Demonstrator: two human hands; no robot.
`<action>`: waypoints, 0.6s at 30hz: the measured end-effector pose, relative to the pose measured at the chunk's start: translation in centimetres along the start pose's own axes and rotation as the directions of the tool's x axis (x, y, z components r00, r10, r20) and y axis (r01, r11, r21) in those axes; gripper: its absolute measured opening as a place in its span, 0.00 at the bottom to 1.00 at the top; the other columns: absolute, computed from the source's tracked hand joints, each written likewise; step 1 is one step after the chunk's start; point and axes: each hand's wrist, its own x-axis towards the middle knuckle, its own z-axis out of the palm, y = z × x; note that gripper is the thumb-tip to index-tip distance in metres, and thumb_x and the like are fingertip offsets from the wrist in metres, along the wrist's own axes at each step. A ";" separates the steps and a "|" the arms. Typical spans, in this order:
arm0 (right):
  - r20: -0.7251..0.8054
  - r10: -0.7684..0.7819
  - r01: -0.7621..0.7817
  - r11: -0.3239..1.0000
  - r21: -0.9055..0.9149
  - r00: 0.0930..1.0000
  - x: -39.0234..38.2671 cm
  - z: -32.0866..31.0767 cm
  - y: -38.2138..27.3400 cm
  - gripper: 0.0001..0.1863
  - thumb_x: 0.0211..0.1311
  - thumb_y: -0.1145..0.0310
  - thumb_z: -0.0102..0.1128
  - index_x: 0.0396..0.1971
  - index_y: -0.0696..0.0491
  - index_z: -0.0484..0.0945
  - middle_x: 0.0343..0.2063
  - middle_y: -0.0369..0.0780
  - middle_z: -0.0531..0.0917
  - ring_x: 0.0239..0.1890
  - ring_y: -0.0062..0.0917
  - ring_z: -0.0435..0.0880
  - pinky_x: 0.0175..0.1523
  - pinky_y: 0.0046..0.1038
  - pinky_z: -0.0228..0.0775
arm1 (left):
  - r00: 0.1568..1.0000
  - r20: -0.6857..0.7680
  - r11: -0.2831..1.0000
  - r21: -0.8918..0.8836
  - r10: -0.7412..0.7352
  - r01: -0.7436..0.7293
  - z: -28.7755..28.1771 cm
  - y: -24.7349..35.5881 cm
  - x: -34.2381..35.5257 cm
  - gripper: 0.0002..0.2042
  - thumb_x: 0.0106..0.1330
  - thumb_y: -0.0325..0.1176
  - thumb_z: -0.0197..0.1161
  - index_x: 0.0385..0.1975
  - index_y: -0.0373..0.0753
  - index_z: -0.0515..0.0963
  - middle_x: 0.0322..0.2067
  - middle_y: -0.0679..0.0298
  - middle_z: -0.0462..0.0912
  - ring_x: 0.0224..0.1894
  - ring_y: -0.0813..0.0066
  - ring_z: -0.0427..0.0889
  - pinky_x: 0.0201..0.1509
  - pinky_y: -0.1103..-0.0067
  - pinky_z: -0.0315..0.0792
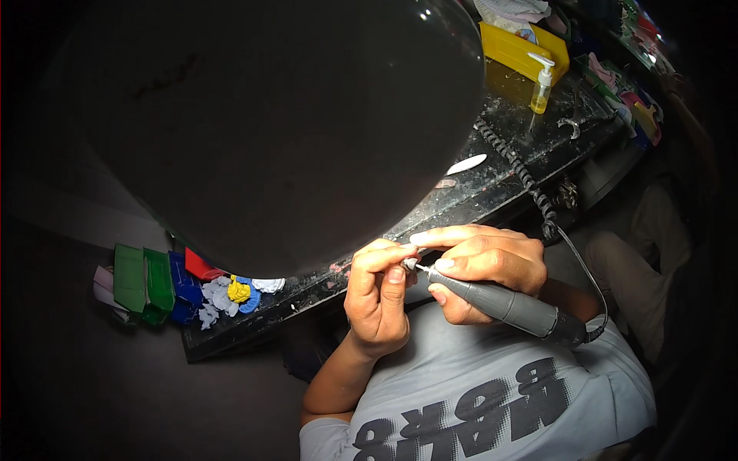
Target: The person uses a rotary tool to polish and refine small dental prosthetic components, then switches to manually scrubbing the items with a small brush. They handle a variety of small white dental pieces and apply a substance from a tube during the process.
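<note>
A thick grey rotary handpiece (503, 303) lies in my right hand (492, 261), its thin tip pointing left. My left hand (374, 300) pinches a small whitish piece (410, 263) between thumb and forefinger. The handpiece's tip meets the piece or stops just short of it; I cannot tell which. My right fingers reach over to the left fingertips. Both hands are above my light grey printed shirt (477, 392), close to the bench's near edge. The piece is too small and too covered by fingers to name its kind.
A large dark round shape (292, 138) hides much of the black workbench (500, 180). A coiled cord (519, 165) runs across the bench at right. Farther back stand a pump bottle (540, 96) and a yellow bin (507, 50). Coloured bins (146, 280) and crumpled paper (219, 296) sit at left.
</note>
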 end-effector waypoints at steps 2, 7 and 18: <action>-0.005 -0.004 0.003 1.000 -0.010 1.000 0.0 0.0 0.0 0.19 0.34 0.83 0.68 0.33 0.59 0.77 0.26 0.53 0.86 0.35 0.44 0.90 0.38 0.37 0.87 | 1.000 0.003 1.000 0.000 -0.004 0.004 0.0 0.0 0.0 0.09 0.75 0.23 0.48 0.50 0.30 0.71 0.43 0.56 0.72 0.38 0.79 0.74 0.37 0.86 0.69; 0.030 0.006 -0.006 1.000 -0.007 1.000 0.0 -0.3 -0.1 0.19 0.35 0.83 0.68 0.34 0.59 0.76 0.28 0.56 0.86 0.35 0.44 0.90 0.38 0.37 0.86 | 1.000 0.003 1.000 0.011 0.007 -0.007 0.0 -0.2 0.0 0.09 0.75 0.23 0.48 0.50 0.31 0.71 0.43 0.56 0.72 0.37 0.80 0.73 0.37 0.85 0.69; -0.035 0.022 -0.021 0.999 0.032 0.999 0.0 -0.2 0.1 0.17 0.38 0.82 0.66 0.33 0.59 0.75 0.24 0.56 0.85 0.31 0.42 0.91 0.33 0.33 0.85 | 0.999 0.023 0.995 0.093 0.036 -0.038 -0.7 -0.6 -0.1 0.08 0.76 0.25 0.48 0.49 0.31 0.71 0.44 0.56 0.73 0.33 0.82 0.69 0.37 0.84 0.68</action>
